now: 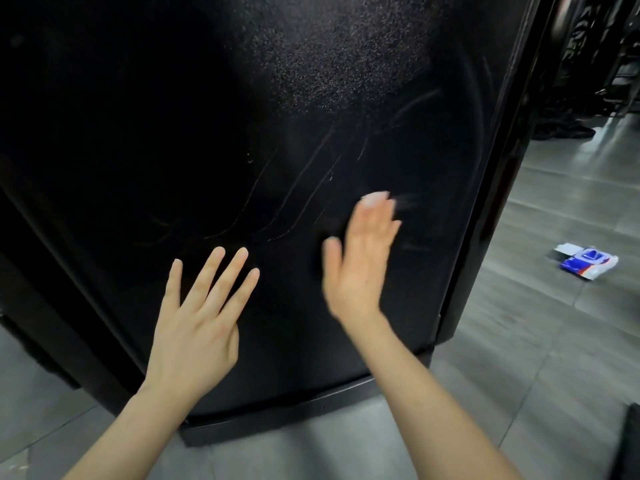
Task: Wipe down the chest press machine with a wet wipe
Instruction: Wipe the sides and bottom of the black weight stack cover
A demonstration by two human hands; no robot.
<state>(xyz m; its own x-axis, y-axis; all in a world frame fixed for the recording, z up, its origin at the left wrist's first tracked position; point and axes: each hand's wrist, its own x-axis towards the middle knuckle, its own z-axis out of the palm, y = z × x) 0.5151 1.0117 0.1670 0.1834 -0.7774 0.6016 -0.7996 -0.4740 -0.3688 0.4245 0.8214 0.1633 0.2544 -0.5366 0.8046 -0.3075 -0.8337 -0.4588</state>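
Note:
The chest press machine's big black panel (242,116) fills most of the view and shows faint curved wipe streaks. My left hand (201,317) lies flat against its lower part, fingers spread, holding nothing. My right hand (360,261) is blurred by motion and presses flat on the panel further right. A small pale wet wipe (375,199) peeks out from under its fingertips; most of the wipe is hidden by the hand.
A blue and white pack of wet wipes (588,263) lies on the grey tiled floor (519,358) to the right. The machine's black base edge (277,417) runs just above the floor. More dark gym equipment (588,81) stands at the far right.

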